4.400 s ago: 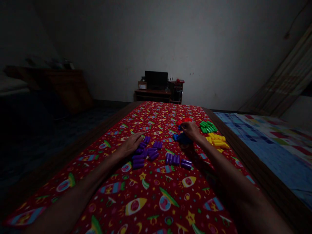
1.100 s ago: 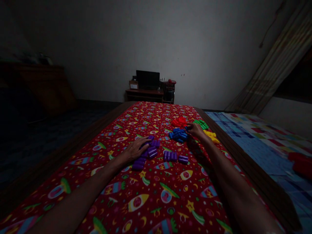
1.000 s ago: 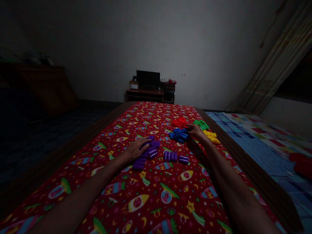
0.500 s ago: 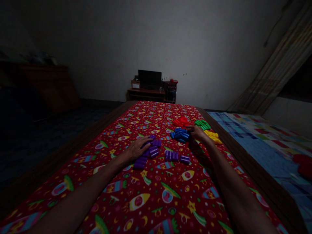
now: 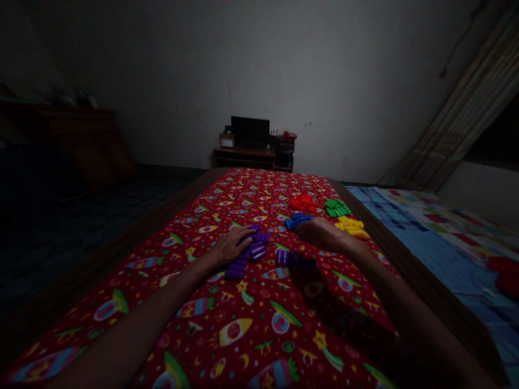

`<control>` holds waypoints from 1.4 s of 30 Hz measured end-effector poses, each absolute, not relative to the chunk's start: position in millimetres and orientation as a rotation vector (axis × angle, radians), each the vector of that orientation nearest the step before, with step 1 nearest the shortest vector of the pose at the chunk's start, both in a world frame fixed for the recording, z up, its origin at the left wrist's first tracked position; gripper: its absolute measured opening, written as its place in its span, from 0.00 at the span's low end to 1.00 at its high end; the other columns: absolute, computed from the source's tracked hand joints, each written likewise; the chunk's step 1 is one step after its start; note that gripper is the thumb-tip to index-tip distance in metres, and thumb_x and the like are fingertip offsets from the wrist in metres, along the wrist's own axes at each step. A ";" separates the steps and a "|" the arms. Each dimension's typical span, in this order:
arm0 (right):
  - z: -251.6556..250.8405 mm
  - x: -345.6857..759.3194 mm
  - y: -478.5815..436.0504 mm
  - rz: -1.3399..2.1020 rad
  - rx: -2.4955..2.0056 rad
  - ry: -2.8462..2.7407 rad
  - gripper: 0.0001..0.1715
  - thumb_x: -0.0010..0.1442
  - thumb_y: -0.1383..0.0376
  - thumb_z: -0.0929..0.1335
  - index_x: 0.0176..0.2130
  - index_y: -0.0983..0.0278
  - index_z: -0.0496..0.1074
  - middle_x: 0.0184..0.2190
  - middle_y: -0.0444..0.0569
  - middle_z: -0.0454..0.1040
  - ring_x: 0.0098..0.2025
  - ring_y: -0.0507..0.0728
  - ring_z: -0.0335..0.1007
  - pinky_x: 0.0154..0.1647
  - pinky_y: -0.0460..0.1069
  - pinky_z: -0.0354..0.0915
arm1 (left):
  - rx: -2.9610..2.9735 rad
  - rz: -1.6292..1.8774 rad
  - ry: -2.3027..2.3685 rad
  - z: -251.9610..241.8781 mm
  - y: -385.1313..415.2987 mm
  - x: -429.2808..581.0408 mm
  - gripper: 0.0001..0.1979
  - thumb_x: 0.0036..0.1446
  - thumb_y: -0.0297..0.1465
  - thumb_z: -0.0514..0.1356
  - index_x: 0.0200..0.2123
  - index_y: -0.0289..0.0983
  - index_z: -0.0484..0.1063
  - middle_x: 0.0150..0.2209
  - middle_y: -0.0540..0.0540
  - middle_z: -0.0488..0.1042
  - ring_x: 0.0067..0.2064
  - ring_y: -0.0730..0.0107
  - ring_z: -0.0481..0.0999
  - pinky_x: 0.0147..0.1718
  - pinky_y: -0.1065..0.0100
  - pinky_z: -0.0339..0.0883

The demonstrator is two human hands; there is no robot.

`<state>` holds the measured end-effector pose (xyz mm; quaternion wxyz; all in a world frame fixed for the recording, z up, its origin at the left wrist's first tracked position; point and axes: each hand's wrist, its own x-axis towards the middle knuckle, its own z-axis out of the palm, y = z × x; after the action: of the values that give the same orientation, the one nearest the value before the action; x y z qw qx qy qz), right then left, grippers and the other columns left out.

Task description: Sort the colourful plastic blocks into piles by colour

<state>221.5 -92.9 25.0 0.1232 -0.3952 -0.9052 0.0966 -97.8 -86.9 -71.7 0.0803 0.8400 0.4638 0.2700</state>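
My left hand lies with its fingers stretched out on a cluster of short purple cylinders, touching those at its left side. Just to the right is a second row of purple cylinders, partly in the shadow of my right arm. Over the near side of a pile of blue cylinders hovers my right hand, back upward; its fingers are hidden beneath it, so whether it holds anything does not show.
Red pieces, green cylinders and yellow cylinders lie in separate groups at the right. Everything rests on a red patterned cloth. A desk with a dark monitor stands by the far wall.
My right hand has moved left and toward me, from between the blue and green piles to the near side of the blue ones. My left hand stays on the purple cylinders.
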 end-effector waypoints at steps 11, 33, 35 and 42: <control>-54.2 287.7 -118.2 -0.361 -1.339 -2.435 0.14 0.62 0.67 0.63 0.45 0.65 0.74 0.36 0.56 0.77 0.38 0.58 0.71 0.39 0.49 0.64 | 2.485 0.776 1.407 -67.8 -88.1 -96.1 0.33 0.63 0.51 0.41 0.55 0.35 0.70 0.60 0.36 0.68 0.60 0.54 0.67 0.59 0.51 0.61; -52.9 245.4 -135.7 0.014 -1.135 -2.529 0.13 0.64 0.69 0.61 0.45 0.63 0.72 0.45 0.56 0.72 0.47 0.58 0.66 0.48 0.53 0.64 | 2.496 0.808 1.406 -68.5 -87.0 -96.9 0.34 0.63 0.53 0.41 0.54 0.36 0.71 0.59 0.37 0.69 0.59 0.53 0.69 0.58 0.52 0.62; -51.7 259.7 -132.2 0.017 -1.222 -2.475 0.12 0.64 0.69 0.60 0.39 0.65 0.73 0.38 0.53 0.73 0.39 0.56 0.68 0.43 0.50 0.64 | 2.501 0.794 1.403 -68.3 -86.3 -97.1 0.34 0.63 0.53 0.41 0.54 0.36 0.71 0.59 0.37 0.69 0.59 0.53 0.69 0.59 0.52 0.62; -42.2 259.1 -135.2 0.047 -1.108 -2.308 0.14 0.65 0.65 0.62 0.47 0.65 0.72 0.43 0.55 0.75 0.42 0.57 0.71 0.43 0.50 0.66 | 2.497 0.791 1.410 -69.2 -85.9 -98.1 0.34 0.63 0.53 0.41 0.54 0.36 0.71 0.59 0.36 0.69 0.59 0.54 0.68 0.59 0.51 0.61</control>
<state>259.1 -135.2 -42.2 0.2863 -0.4146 -0.8636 0.0175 -98.1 -85.9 -69.2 0.0833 0.8366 0.4722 0.2650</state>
